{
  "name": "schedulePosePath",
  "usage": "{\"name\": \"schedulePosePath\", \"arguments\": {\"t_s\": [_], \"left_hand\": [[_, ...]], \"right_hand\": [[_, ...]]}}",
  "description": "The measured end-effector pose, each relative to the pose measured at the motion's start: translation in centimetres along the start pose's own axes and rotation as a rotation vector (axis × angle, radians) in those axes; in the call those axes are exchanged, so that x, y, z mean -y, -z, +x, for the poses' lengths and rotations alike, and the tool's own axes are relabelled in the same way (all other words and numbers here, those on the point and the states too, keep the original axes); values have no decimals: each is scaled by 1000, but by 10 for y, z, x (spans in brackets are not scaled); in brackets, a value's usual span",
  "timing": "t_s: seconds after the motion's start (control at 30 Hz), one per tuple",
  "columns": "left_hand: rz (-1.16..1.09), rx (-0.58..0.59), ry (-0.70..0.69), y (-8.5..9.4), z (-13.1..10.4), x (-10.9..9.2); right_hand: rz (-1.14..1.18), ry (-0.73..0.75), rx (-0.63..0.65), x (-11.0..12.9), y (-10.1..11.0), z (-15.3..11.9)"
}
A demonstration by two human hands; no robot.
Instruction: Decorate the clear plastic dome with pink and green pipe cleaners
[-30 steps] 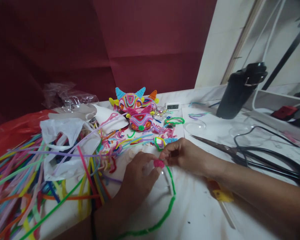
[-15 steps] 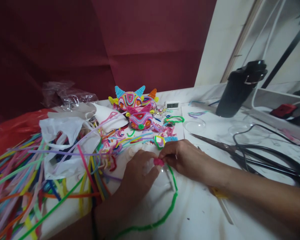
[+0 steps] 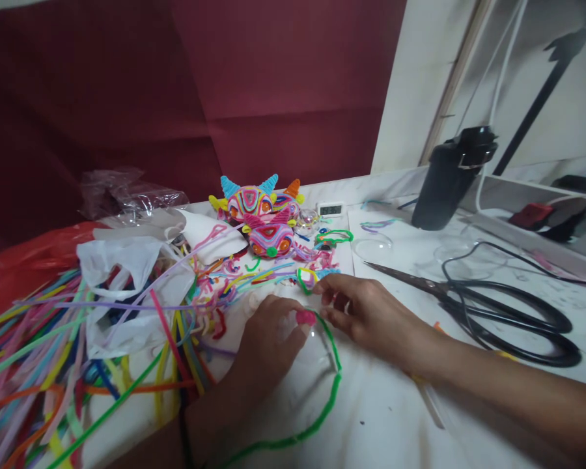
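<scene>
Near the middle of the table, my left hand [image 3: 271, 335] pinches a clear plastic dome [image 3: 308, 348] that carries a small pink coiled piece [image 3: 305, 318]. From beside the pink piece a long green pipe cleaner [image 3: 333, 394] curves down to the bottom edge. My right hand [image 3: 356, 306] is just right of the dome, fingers curled and slightly apart, close to the upper end of the green strand; no object shows in it. Past the fingertips lies a small green, yellow and pink piece [image 3: 306, 279].
Large black-handled scissors [image 3: 512, 319] lie at the right, before a dark bottle [image 3: 446, 182]. Colourful pipe cleaners [image 3: 43, 352] and a white plastic bag [image 3: 122, 260] fill the left. Several decorated animal heads [image 3: 271, 238] stand at the back beside a small digital clock [image 3: 331, 210].
The right fingers have come off the pink piece and opened a little, moving slightly up and right. My left hand keeps its hold. The view has shifted slightly.
</scene>
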State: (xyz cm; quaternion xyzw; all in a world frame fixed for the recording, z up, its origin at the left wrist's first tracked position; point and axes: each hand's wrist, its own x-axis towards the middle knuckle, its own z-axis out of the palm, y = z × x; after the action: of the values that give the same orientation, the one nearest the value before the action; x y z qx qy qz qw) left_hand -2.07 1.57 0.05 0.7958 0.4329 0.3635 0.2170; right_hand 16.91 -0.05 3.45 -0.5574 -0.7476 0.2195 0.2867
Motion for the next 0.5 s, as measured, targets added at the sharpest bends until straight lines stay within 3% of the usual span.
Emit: {"name": "schedulePosePath", "arguments": {"t_s": [0.23,0.5], "left_hand": [[-10,19,30,-2,-1,-5],[15,-17,124,-5,-4,-14]], "right_hand": [[163,-140,96,-6,-13,-36],[306,-186,88,-12,-16,-39]]}}
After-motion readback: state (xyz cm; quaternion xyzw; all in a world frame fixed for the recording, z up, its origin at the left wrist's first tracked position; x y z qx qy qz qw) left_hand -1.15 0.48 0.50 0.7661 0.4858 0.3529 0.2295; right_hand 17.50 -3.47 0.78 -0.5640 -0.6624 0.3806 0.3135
